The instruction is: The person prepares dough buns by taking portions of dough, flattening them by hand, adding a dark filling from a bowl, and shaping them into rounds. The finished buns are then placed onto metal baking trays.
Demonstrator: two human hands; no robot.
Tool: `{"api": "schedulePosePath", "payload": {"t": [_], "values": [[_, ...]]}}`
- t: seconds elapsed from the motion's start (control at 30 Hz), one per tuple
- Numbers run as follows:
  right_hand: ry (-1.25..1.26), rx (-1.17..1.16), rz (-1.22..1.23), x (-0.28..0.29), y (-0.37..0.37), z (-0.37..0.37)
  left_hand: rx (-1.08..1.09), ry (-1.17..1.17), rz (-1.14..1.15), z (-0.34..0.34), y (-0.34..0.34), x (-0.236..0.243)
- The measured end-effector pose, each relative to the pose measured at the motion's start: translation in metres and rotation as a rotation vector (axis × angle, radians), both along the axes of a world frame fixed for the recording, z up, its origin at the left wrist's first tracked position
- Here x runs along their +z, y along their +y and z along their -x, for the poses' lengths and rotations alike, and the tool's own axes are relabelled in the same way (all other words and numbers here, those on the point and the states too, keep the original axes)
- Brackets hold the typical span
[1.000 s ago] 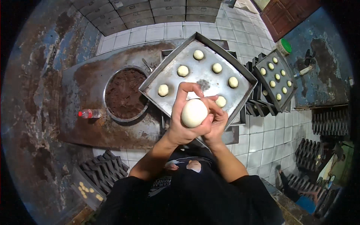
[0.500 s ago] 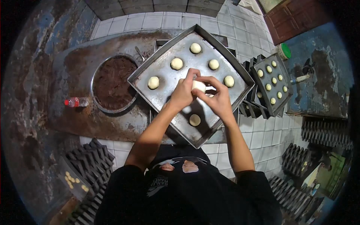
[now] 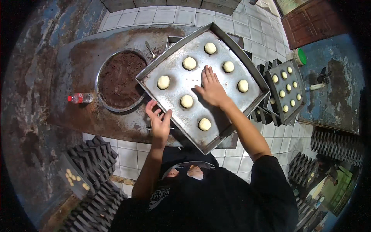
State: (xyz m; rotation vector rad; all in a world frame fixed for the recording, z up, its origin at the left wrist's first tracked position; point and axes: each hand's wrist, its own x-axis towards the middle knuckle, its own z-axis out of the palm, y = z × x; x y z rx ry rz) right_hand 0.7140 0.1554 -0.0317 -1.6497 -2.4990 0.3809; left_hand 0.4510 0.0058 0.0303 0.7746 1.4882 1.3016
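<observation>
We look down on a worn, brown-stained tabletop (image 3: 87,123), its grey surface showing through the smears, with square white tiles (image 3: 166,16) on the floor beyond it. A square metal tray (image 3: 176,73) sits askew at its right end, on top of other trays whose rims peek out, and we count seven pale dough balls (image 3: 186,101) in view on it. Our right hand (image 3: 212,87) lies palm down over the middle of the tray, fingers straight and close together; we cannot tell whether anything is under the palm. Our left hand (image 3: 157,119) is at the near left edge, fingers loosely bent and spread, holding nothing that we can see. Left of the tray we have a round metal bowl (image 3: 120,110) of dark brown filling (image 3: 121,79), a utensil (image 3: 150,50) behind it, and a clear bottle (image 3: 82,98) lying on its side. Around us are grey metal boxes (image 3: 220,5) at the far side, a reddish-brown door (image 3: 313,23), a green-lidded tub (image 3: 302,57), a second tray (image 3: 279,102) of dough balls on a stack to the right, and dark stacked trays (image 3: 94,154) low on the left. As for writing, we find a red label round the bottle, its print too small to make out, and pale lettering (image 3: 160,191) beside a printed picture on our black shirt (image 3: 232,189).
</observation>
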Motion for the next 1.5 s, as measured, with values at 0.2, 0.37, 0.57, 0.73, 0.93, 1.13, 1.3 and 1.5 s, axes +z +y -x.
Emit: {"api": "schedulePosePath", "payload": {"t": [0.2,0.37,0.57,0.73,0.93,1.13,1.3,1.5], "values": [[1.473,-0.395,0.455,0.078,-0.015,-0.081,0.167,-0.28,0.186,-0.005,-0.006,-0.01],[1.252,-0.766,0.213,0.099,-0.136,-0.129,-0.059,-0.582,0.308,-0.021,-0.021,-0.064],[0.92,-0.969,0.483,0.103,-0.247,-0.11,-0.099,-0.484,0.237,-0.02,-0.014,-0.047],[1.466,-1.249,0.396,0.07,-0.278,-0.108,-0.327,-0.395,0.079,-0.105,0.03,0.038],[2.045,-1.359,-0.437,0.019,-0.266,-0.182,-0.954,-0.221,0.149,-0.217,0.143,0.072],[1.774,-1.504,-0.899,0.004,-0.191,-0.352,-0.905,-0.192,-0.069,-0.247,0.145,0.106],[1.487,-1.938,-0.738,-0.006,-0.139,-0.475,-0.909,0.052,-0.08,-0.146,0.111,0.101],[1.657,-1.844,-0.166,-0.078,-0.145,-0.532,-0.656,0.362,-0.232,-0.011,0.114,0.16]]}}
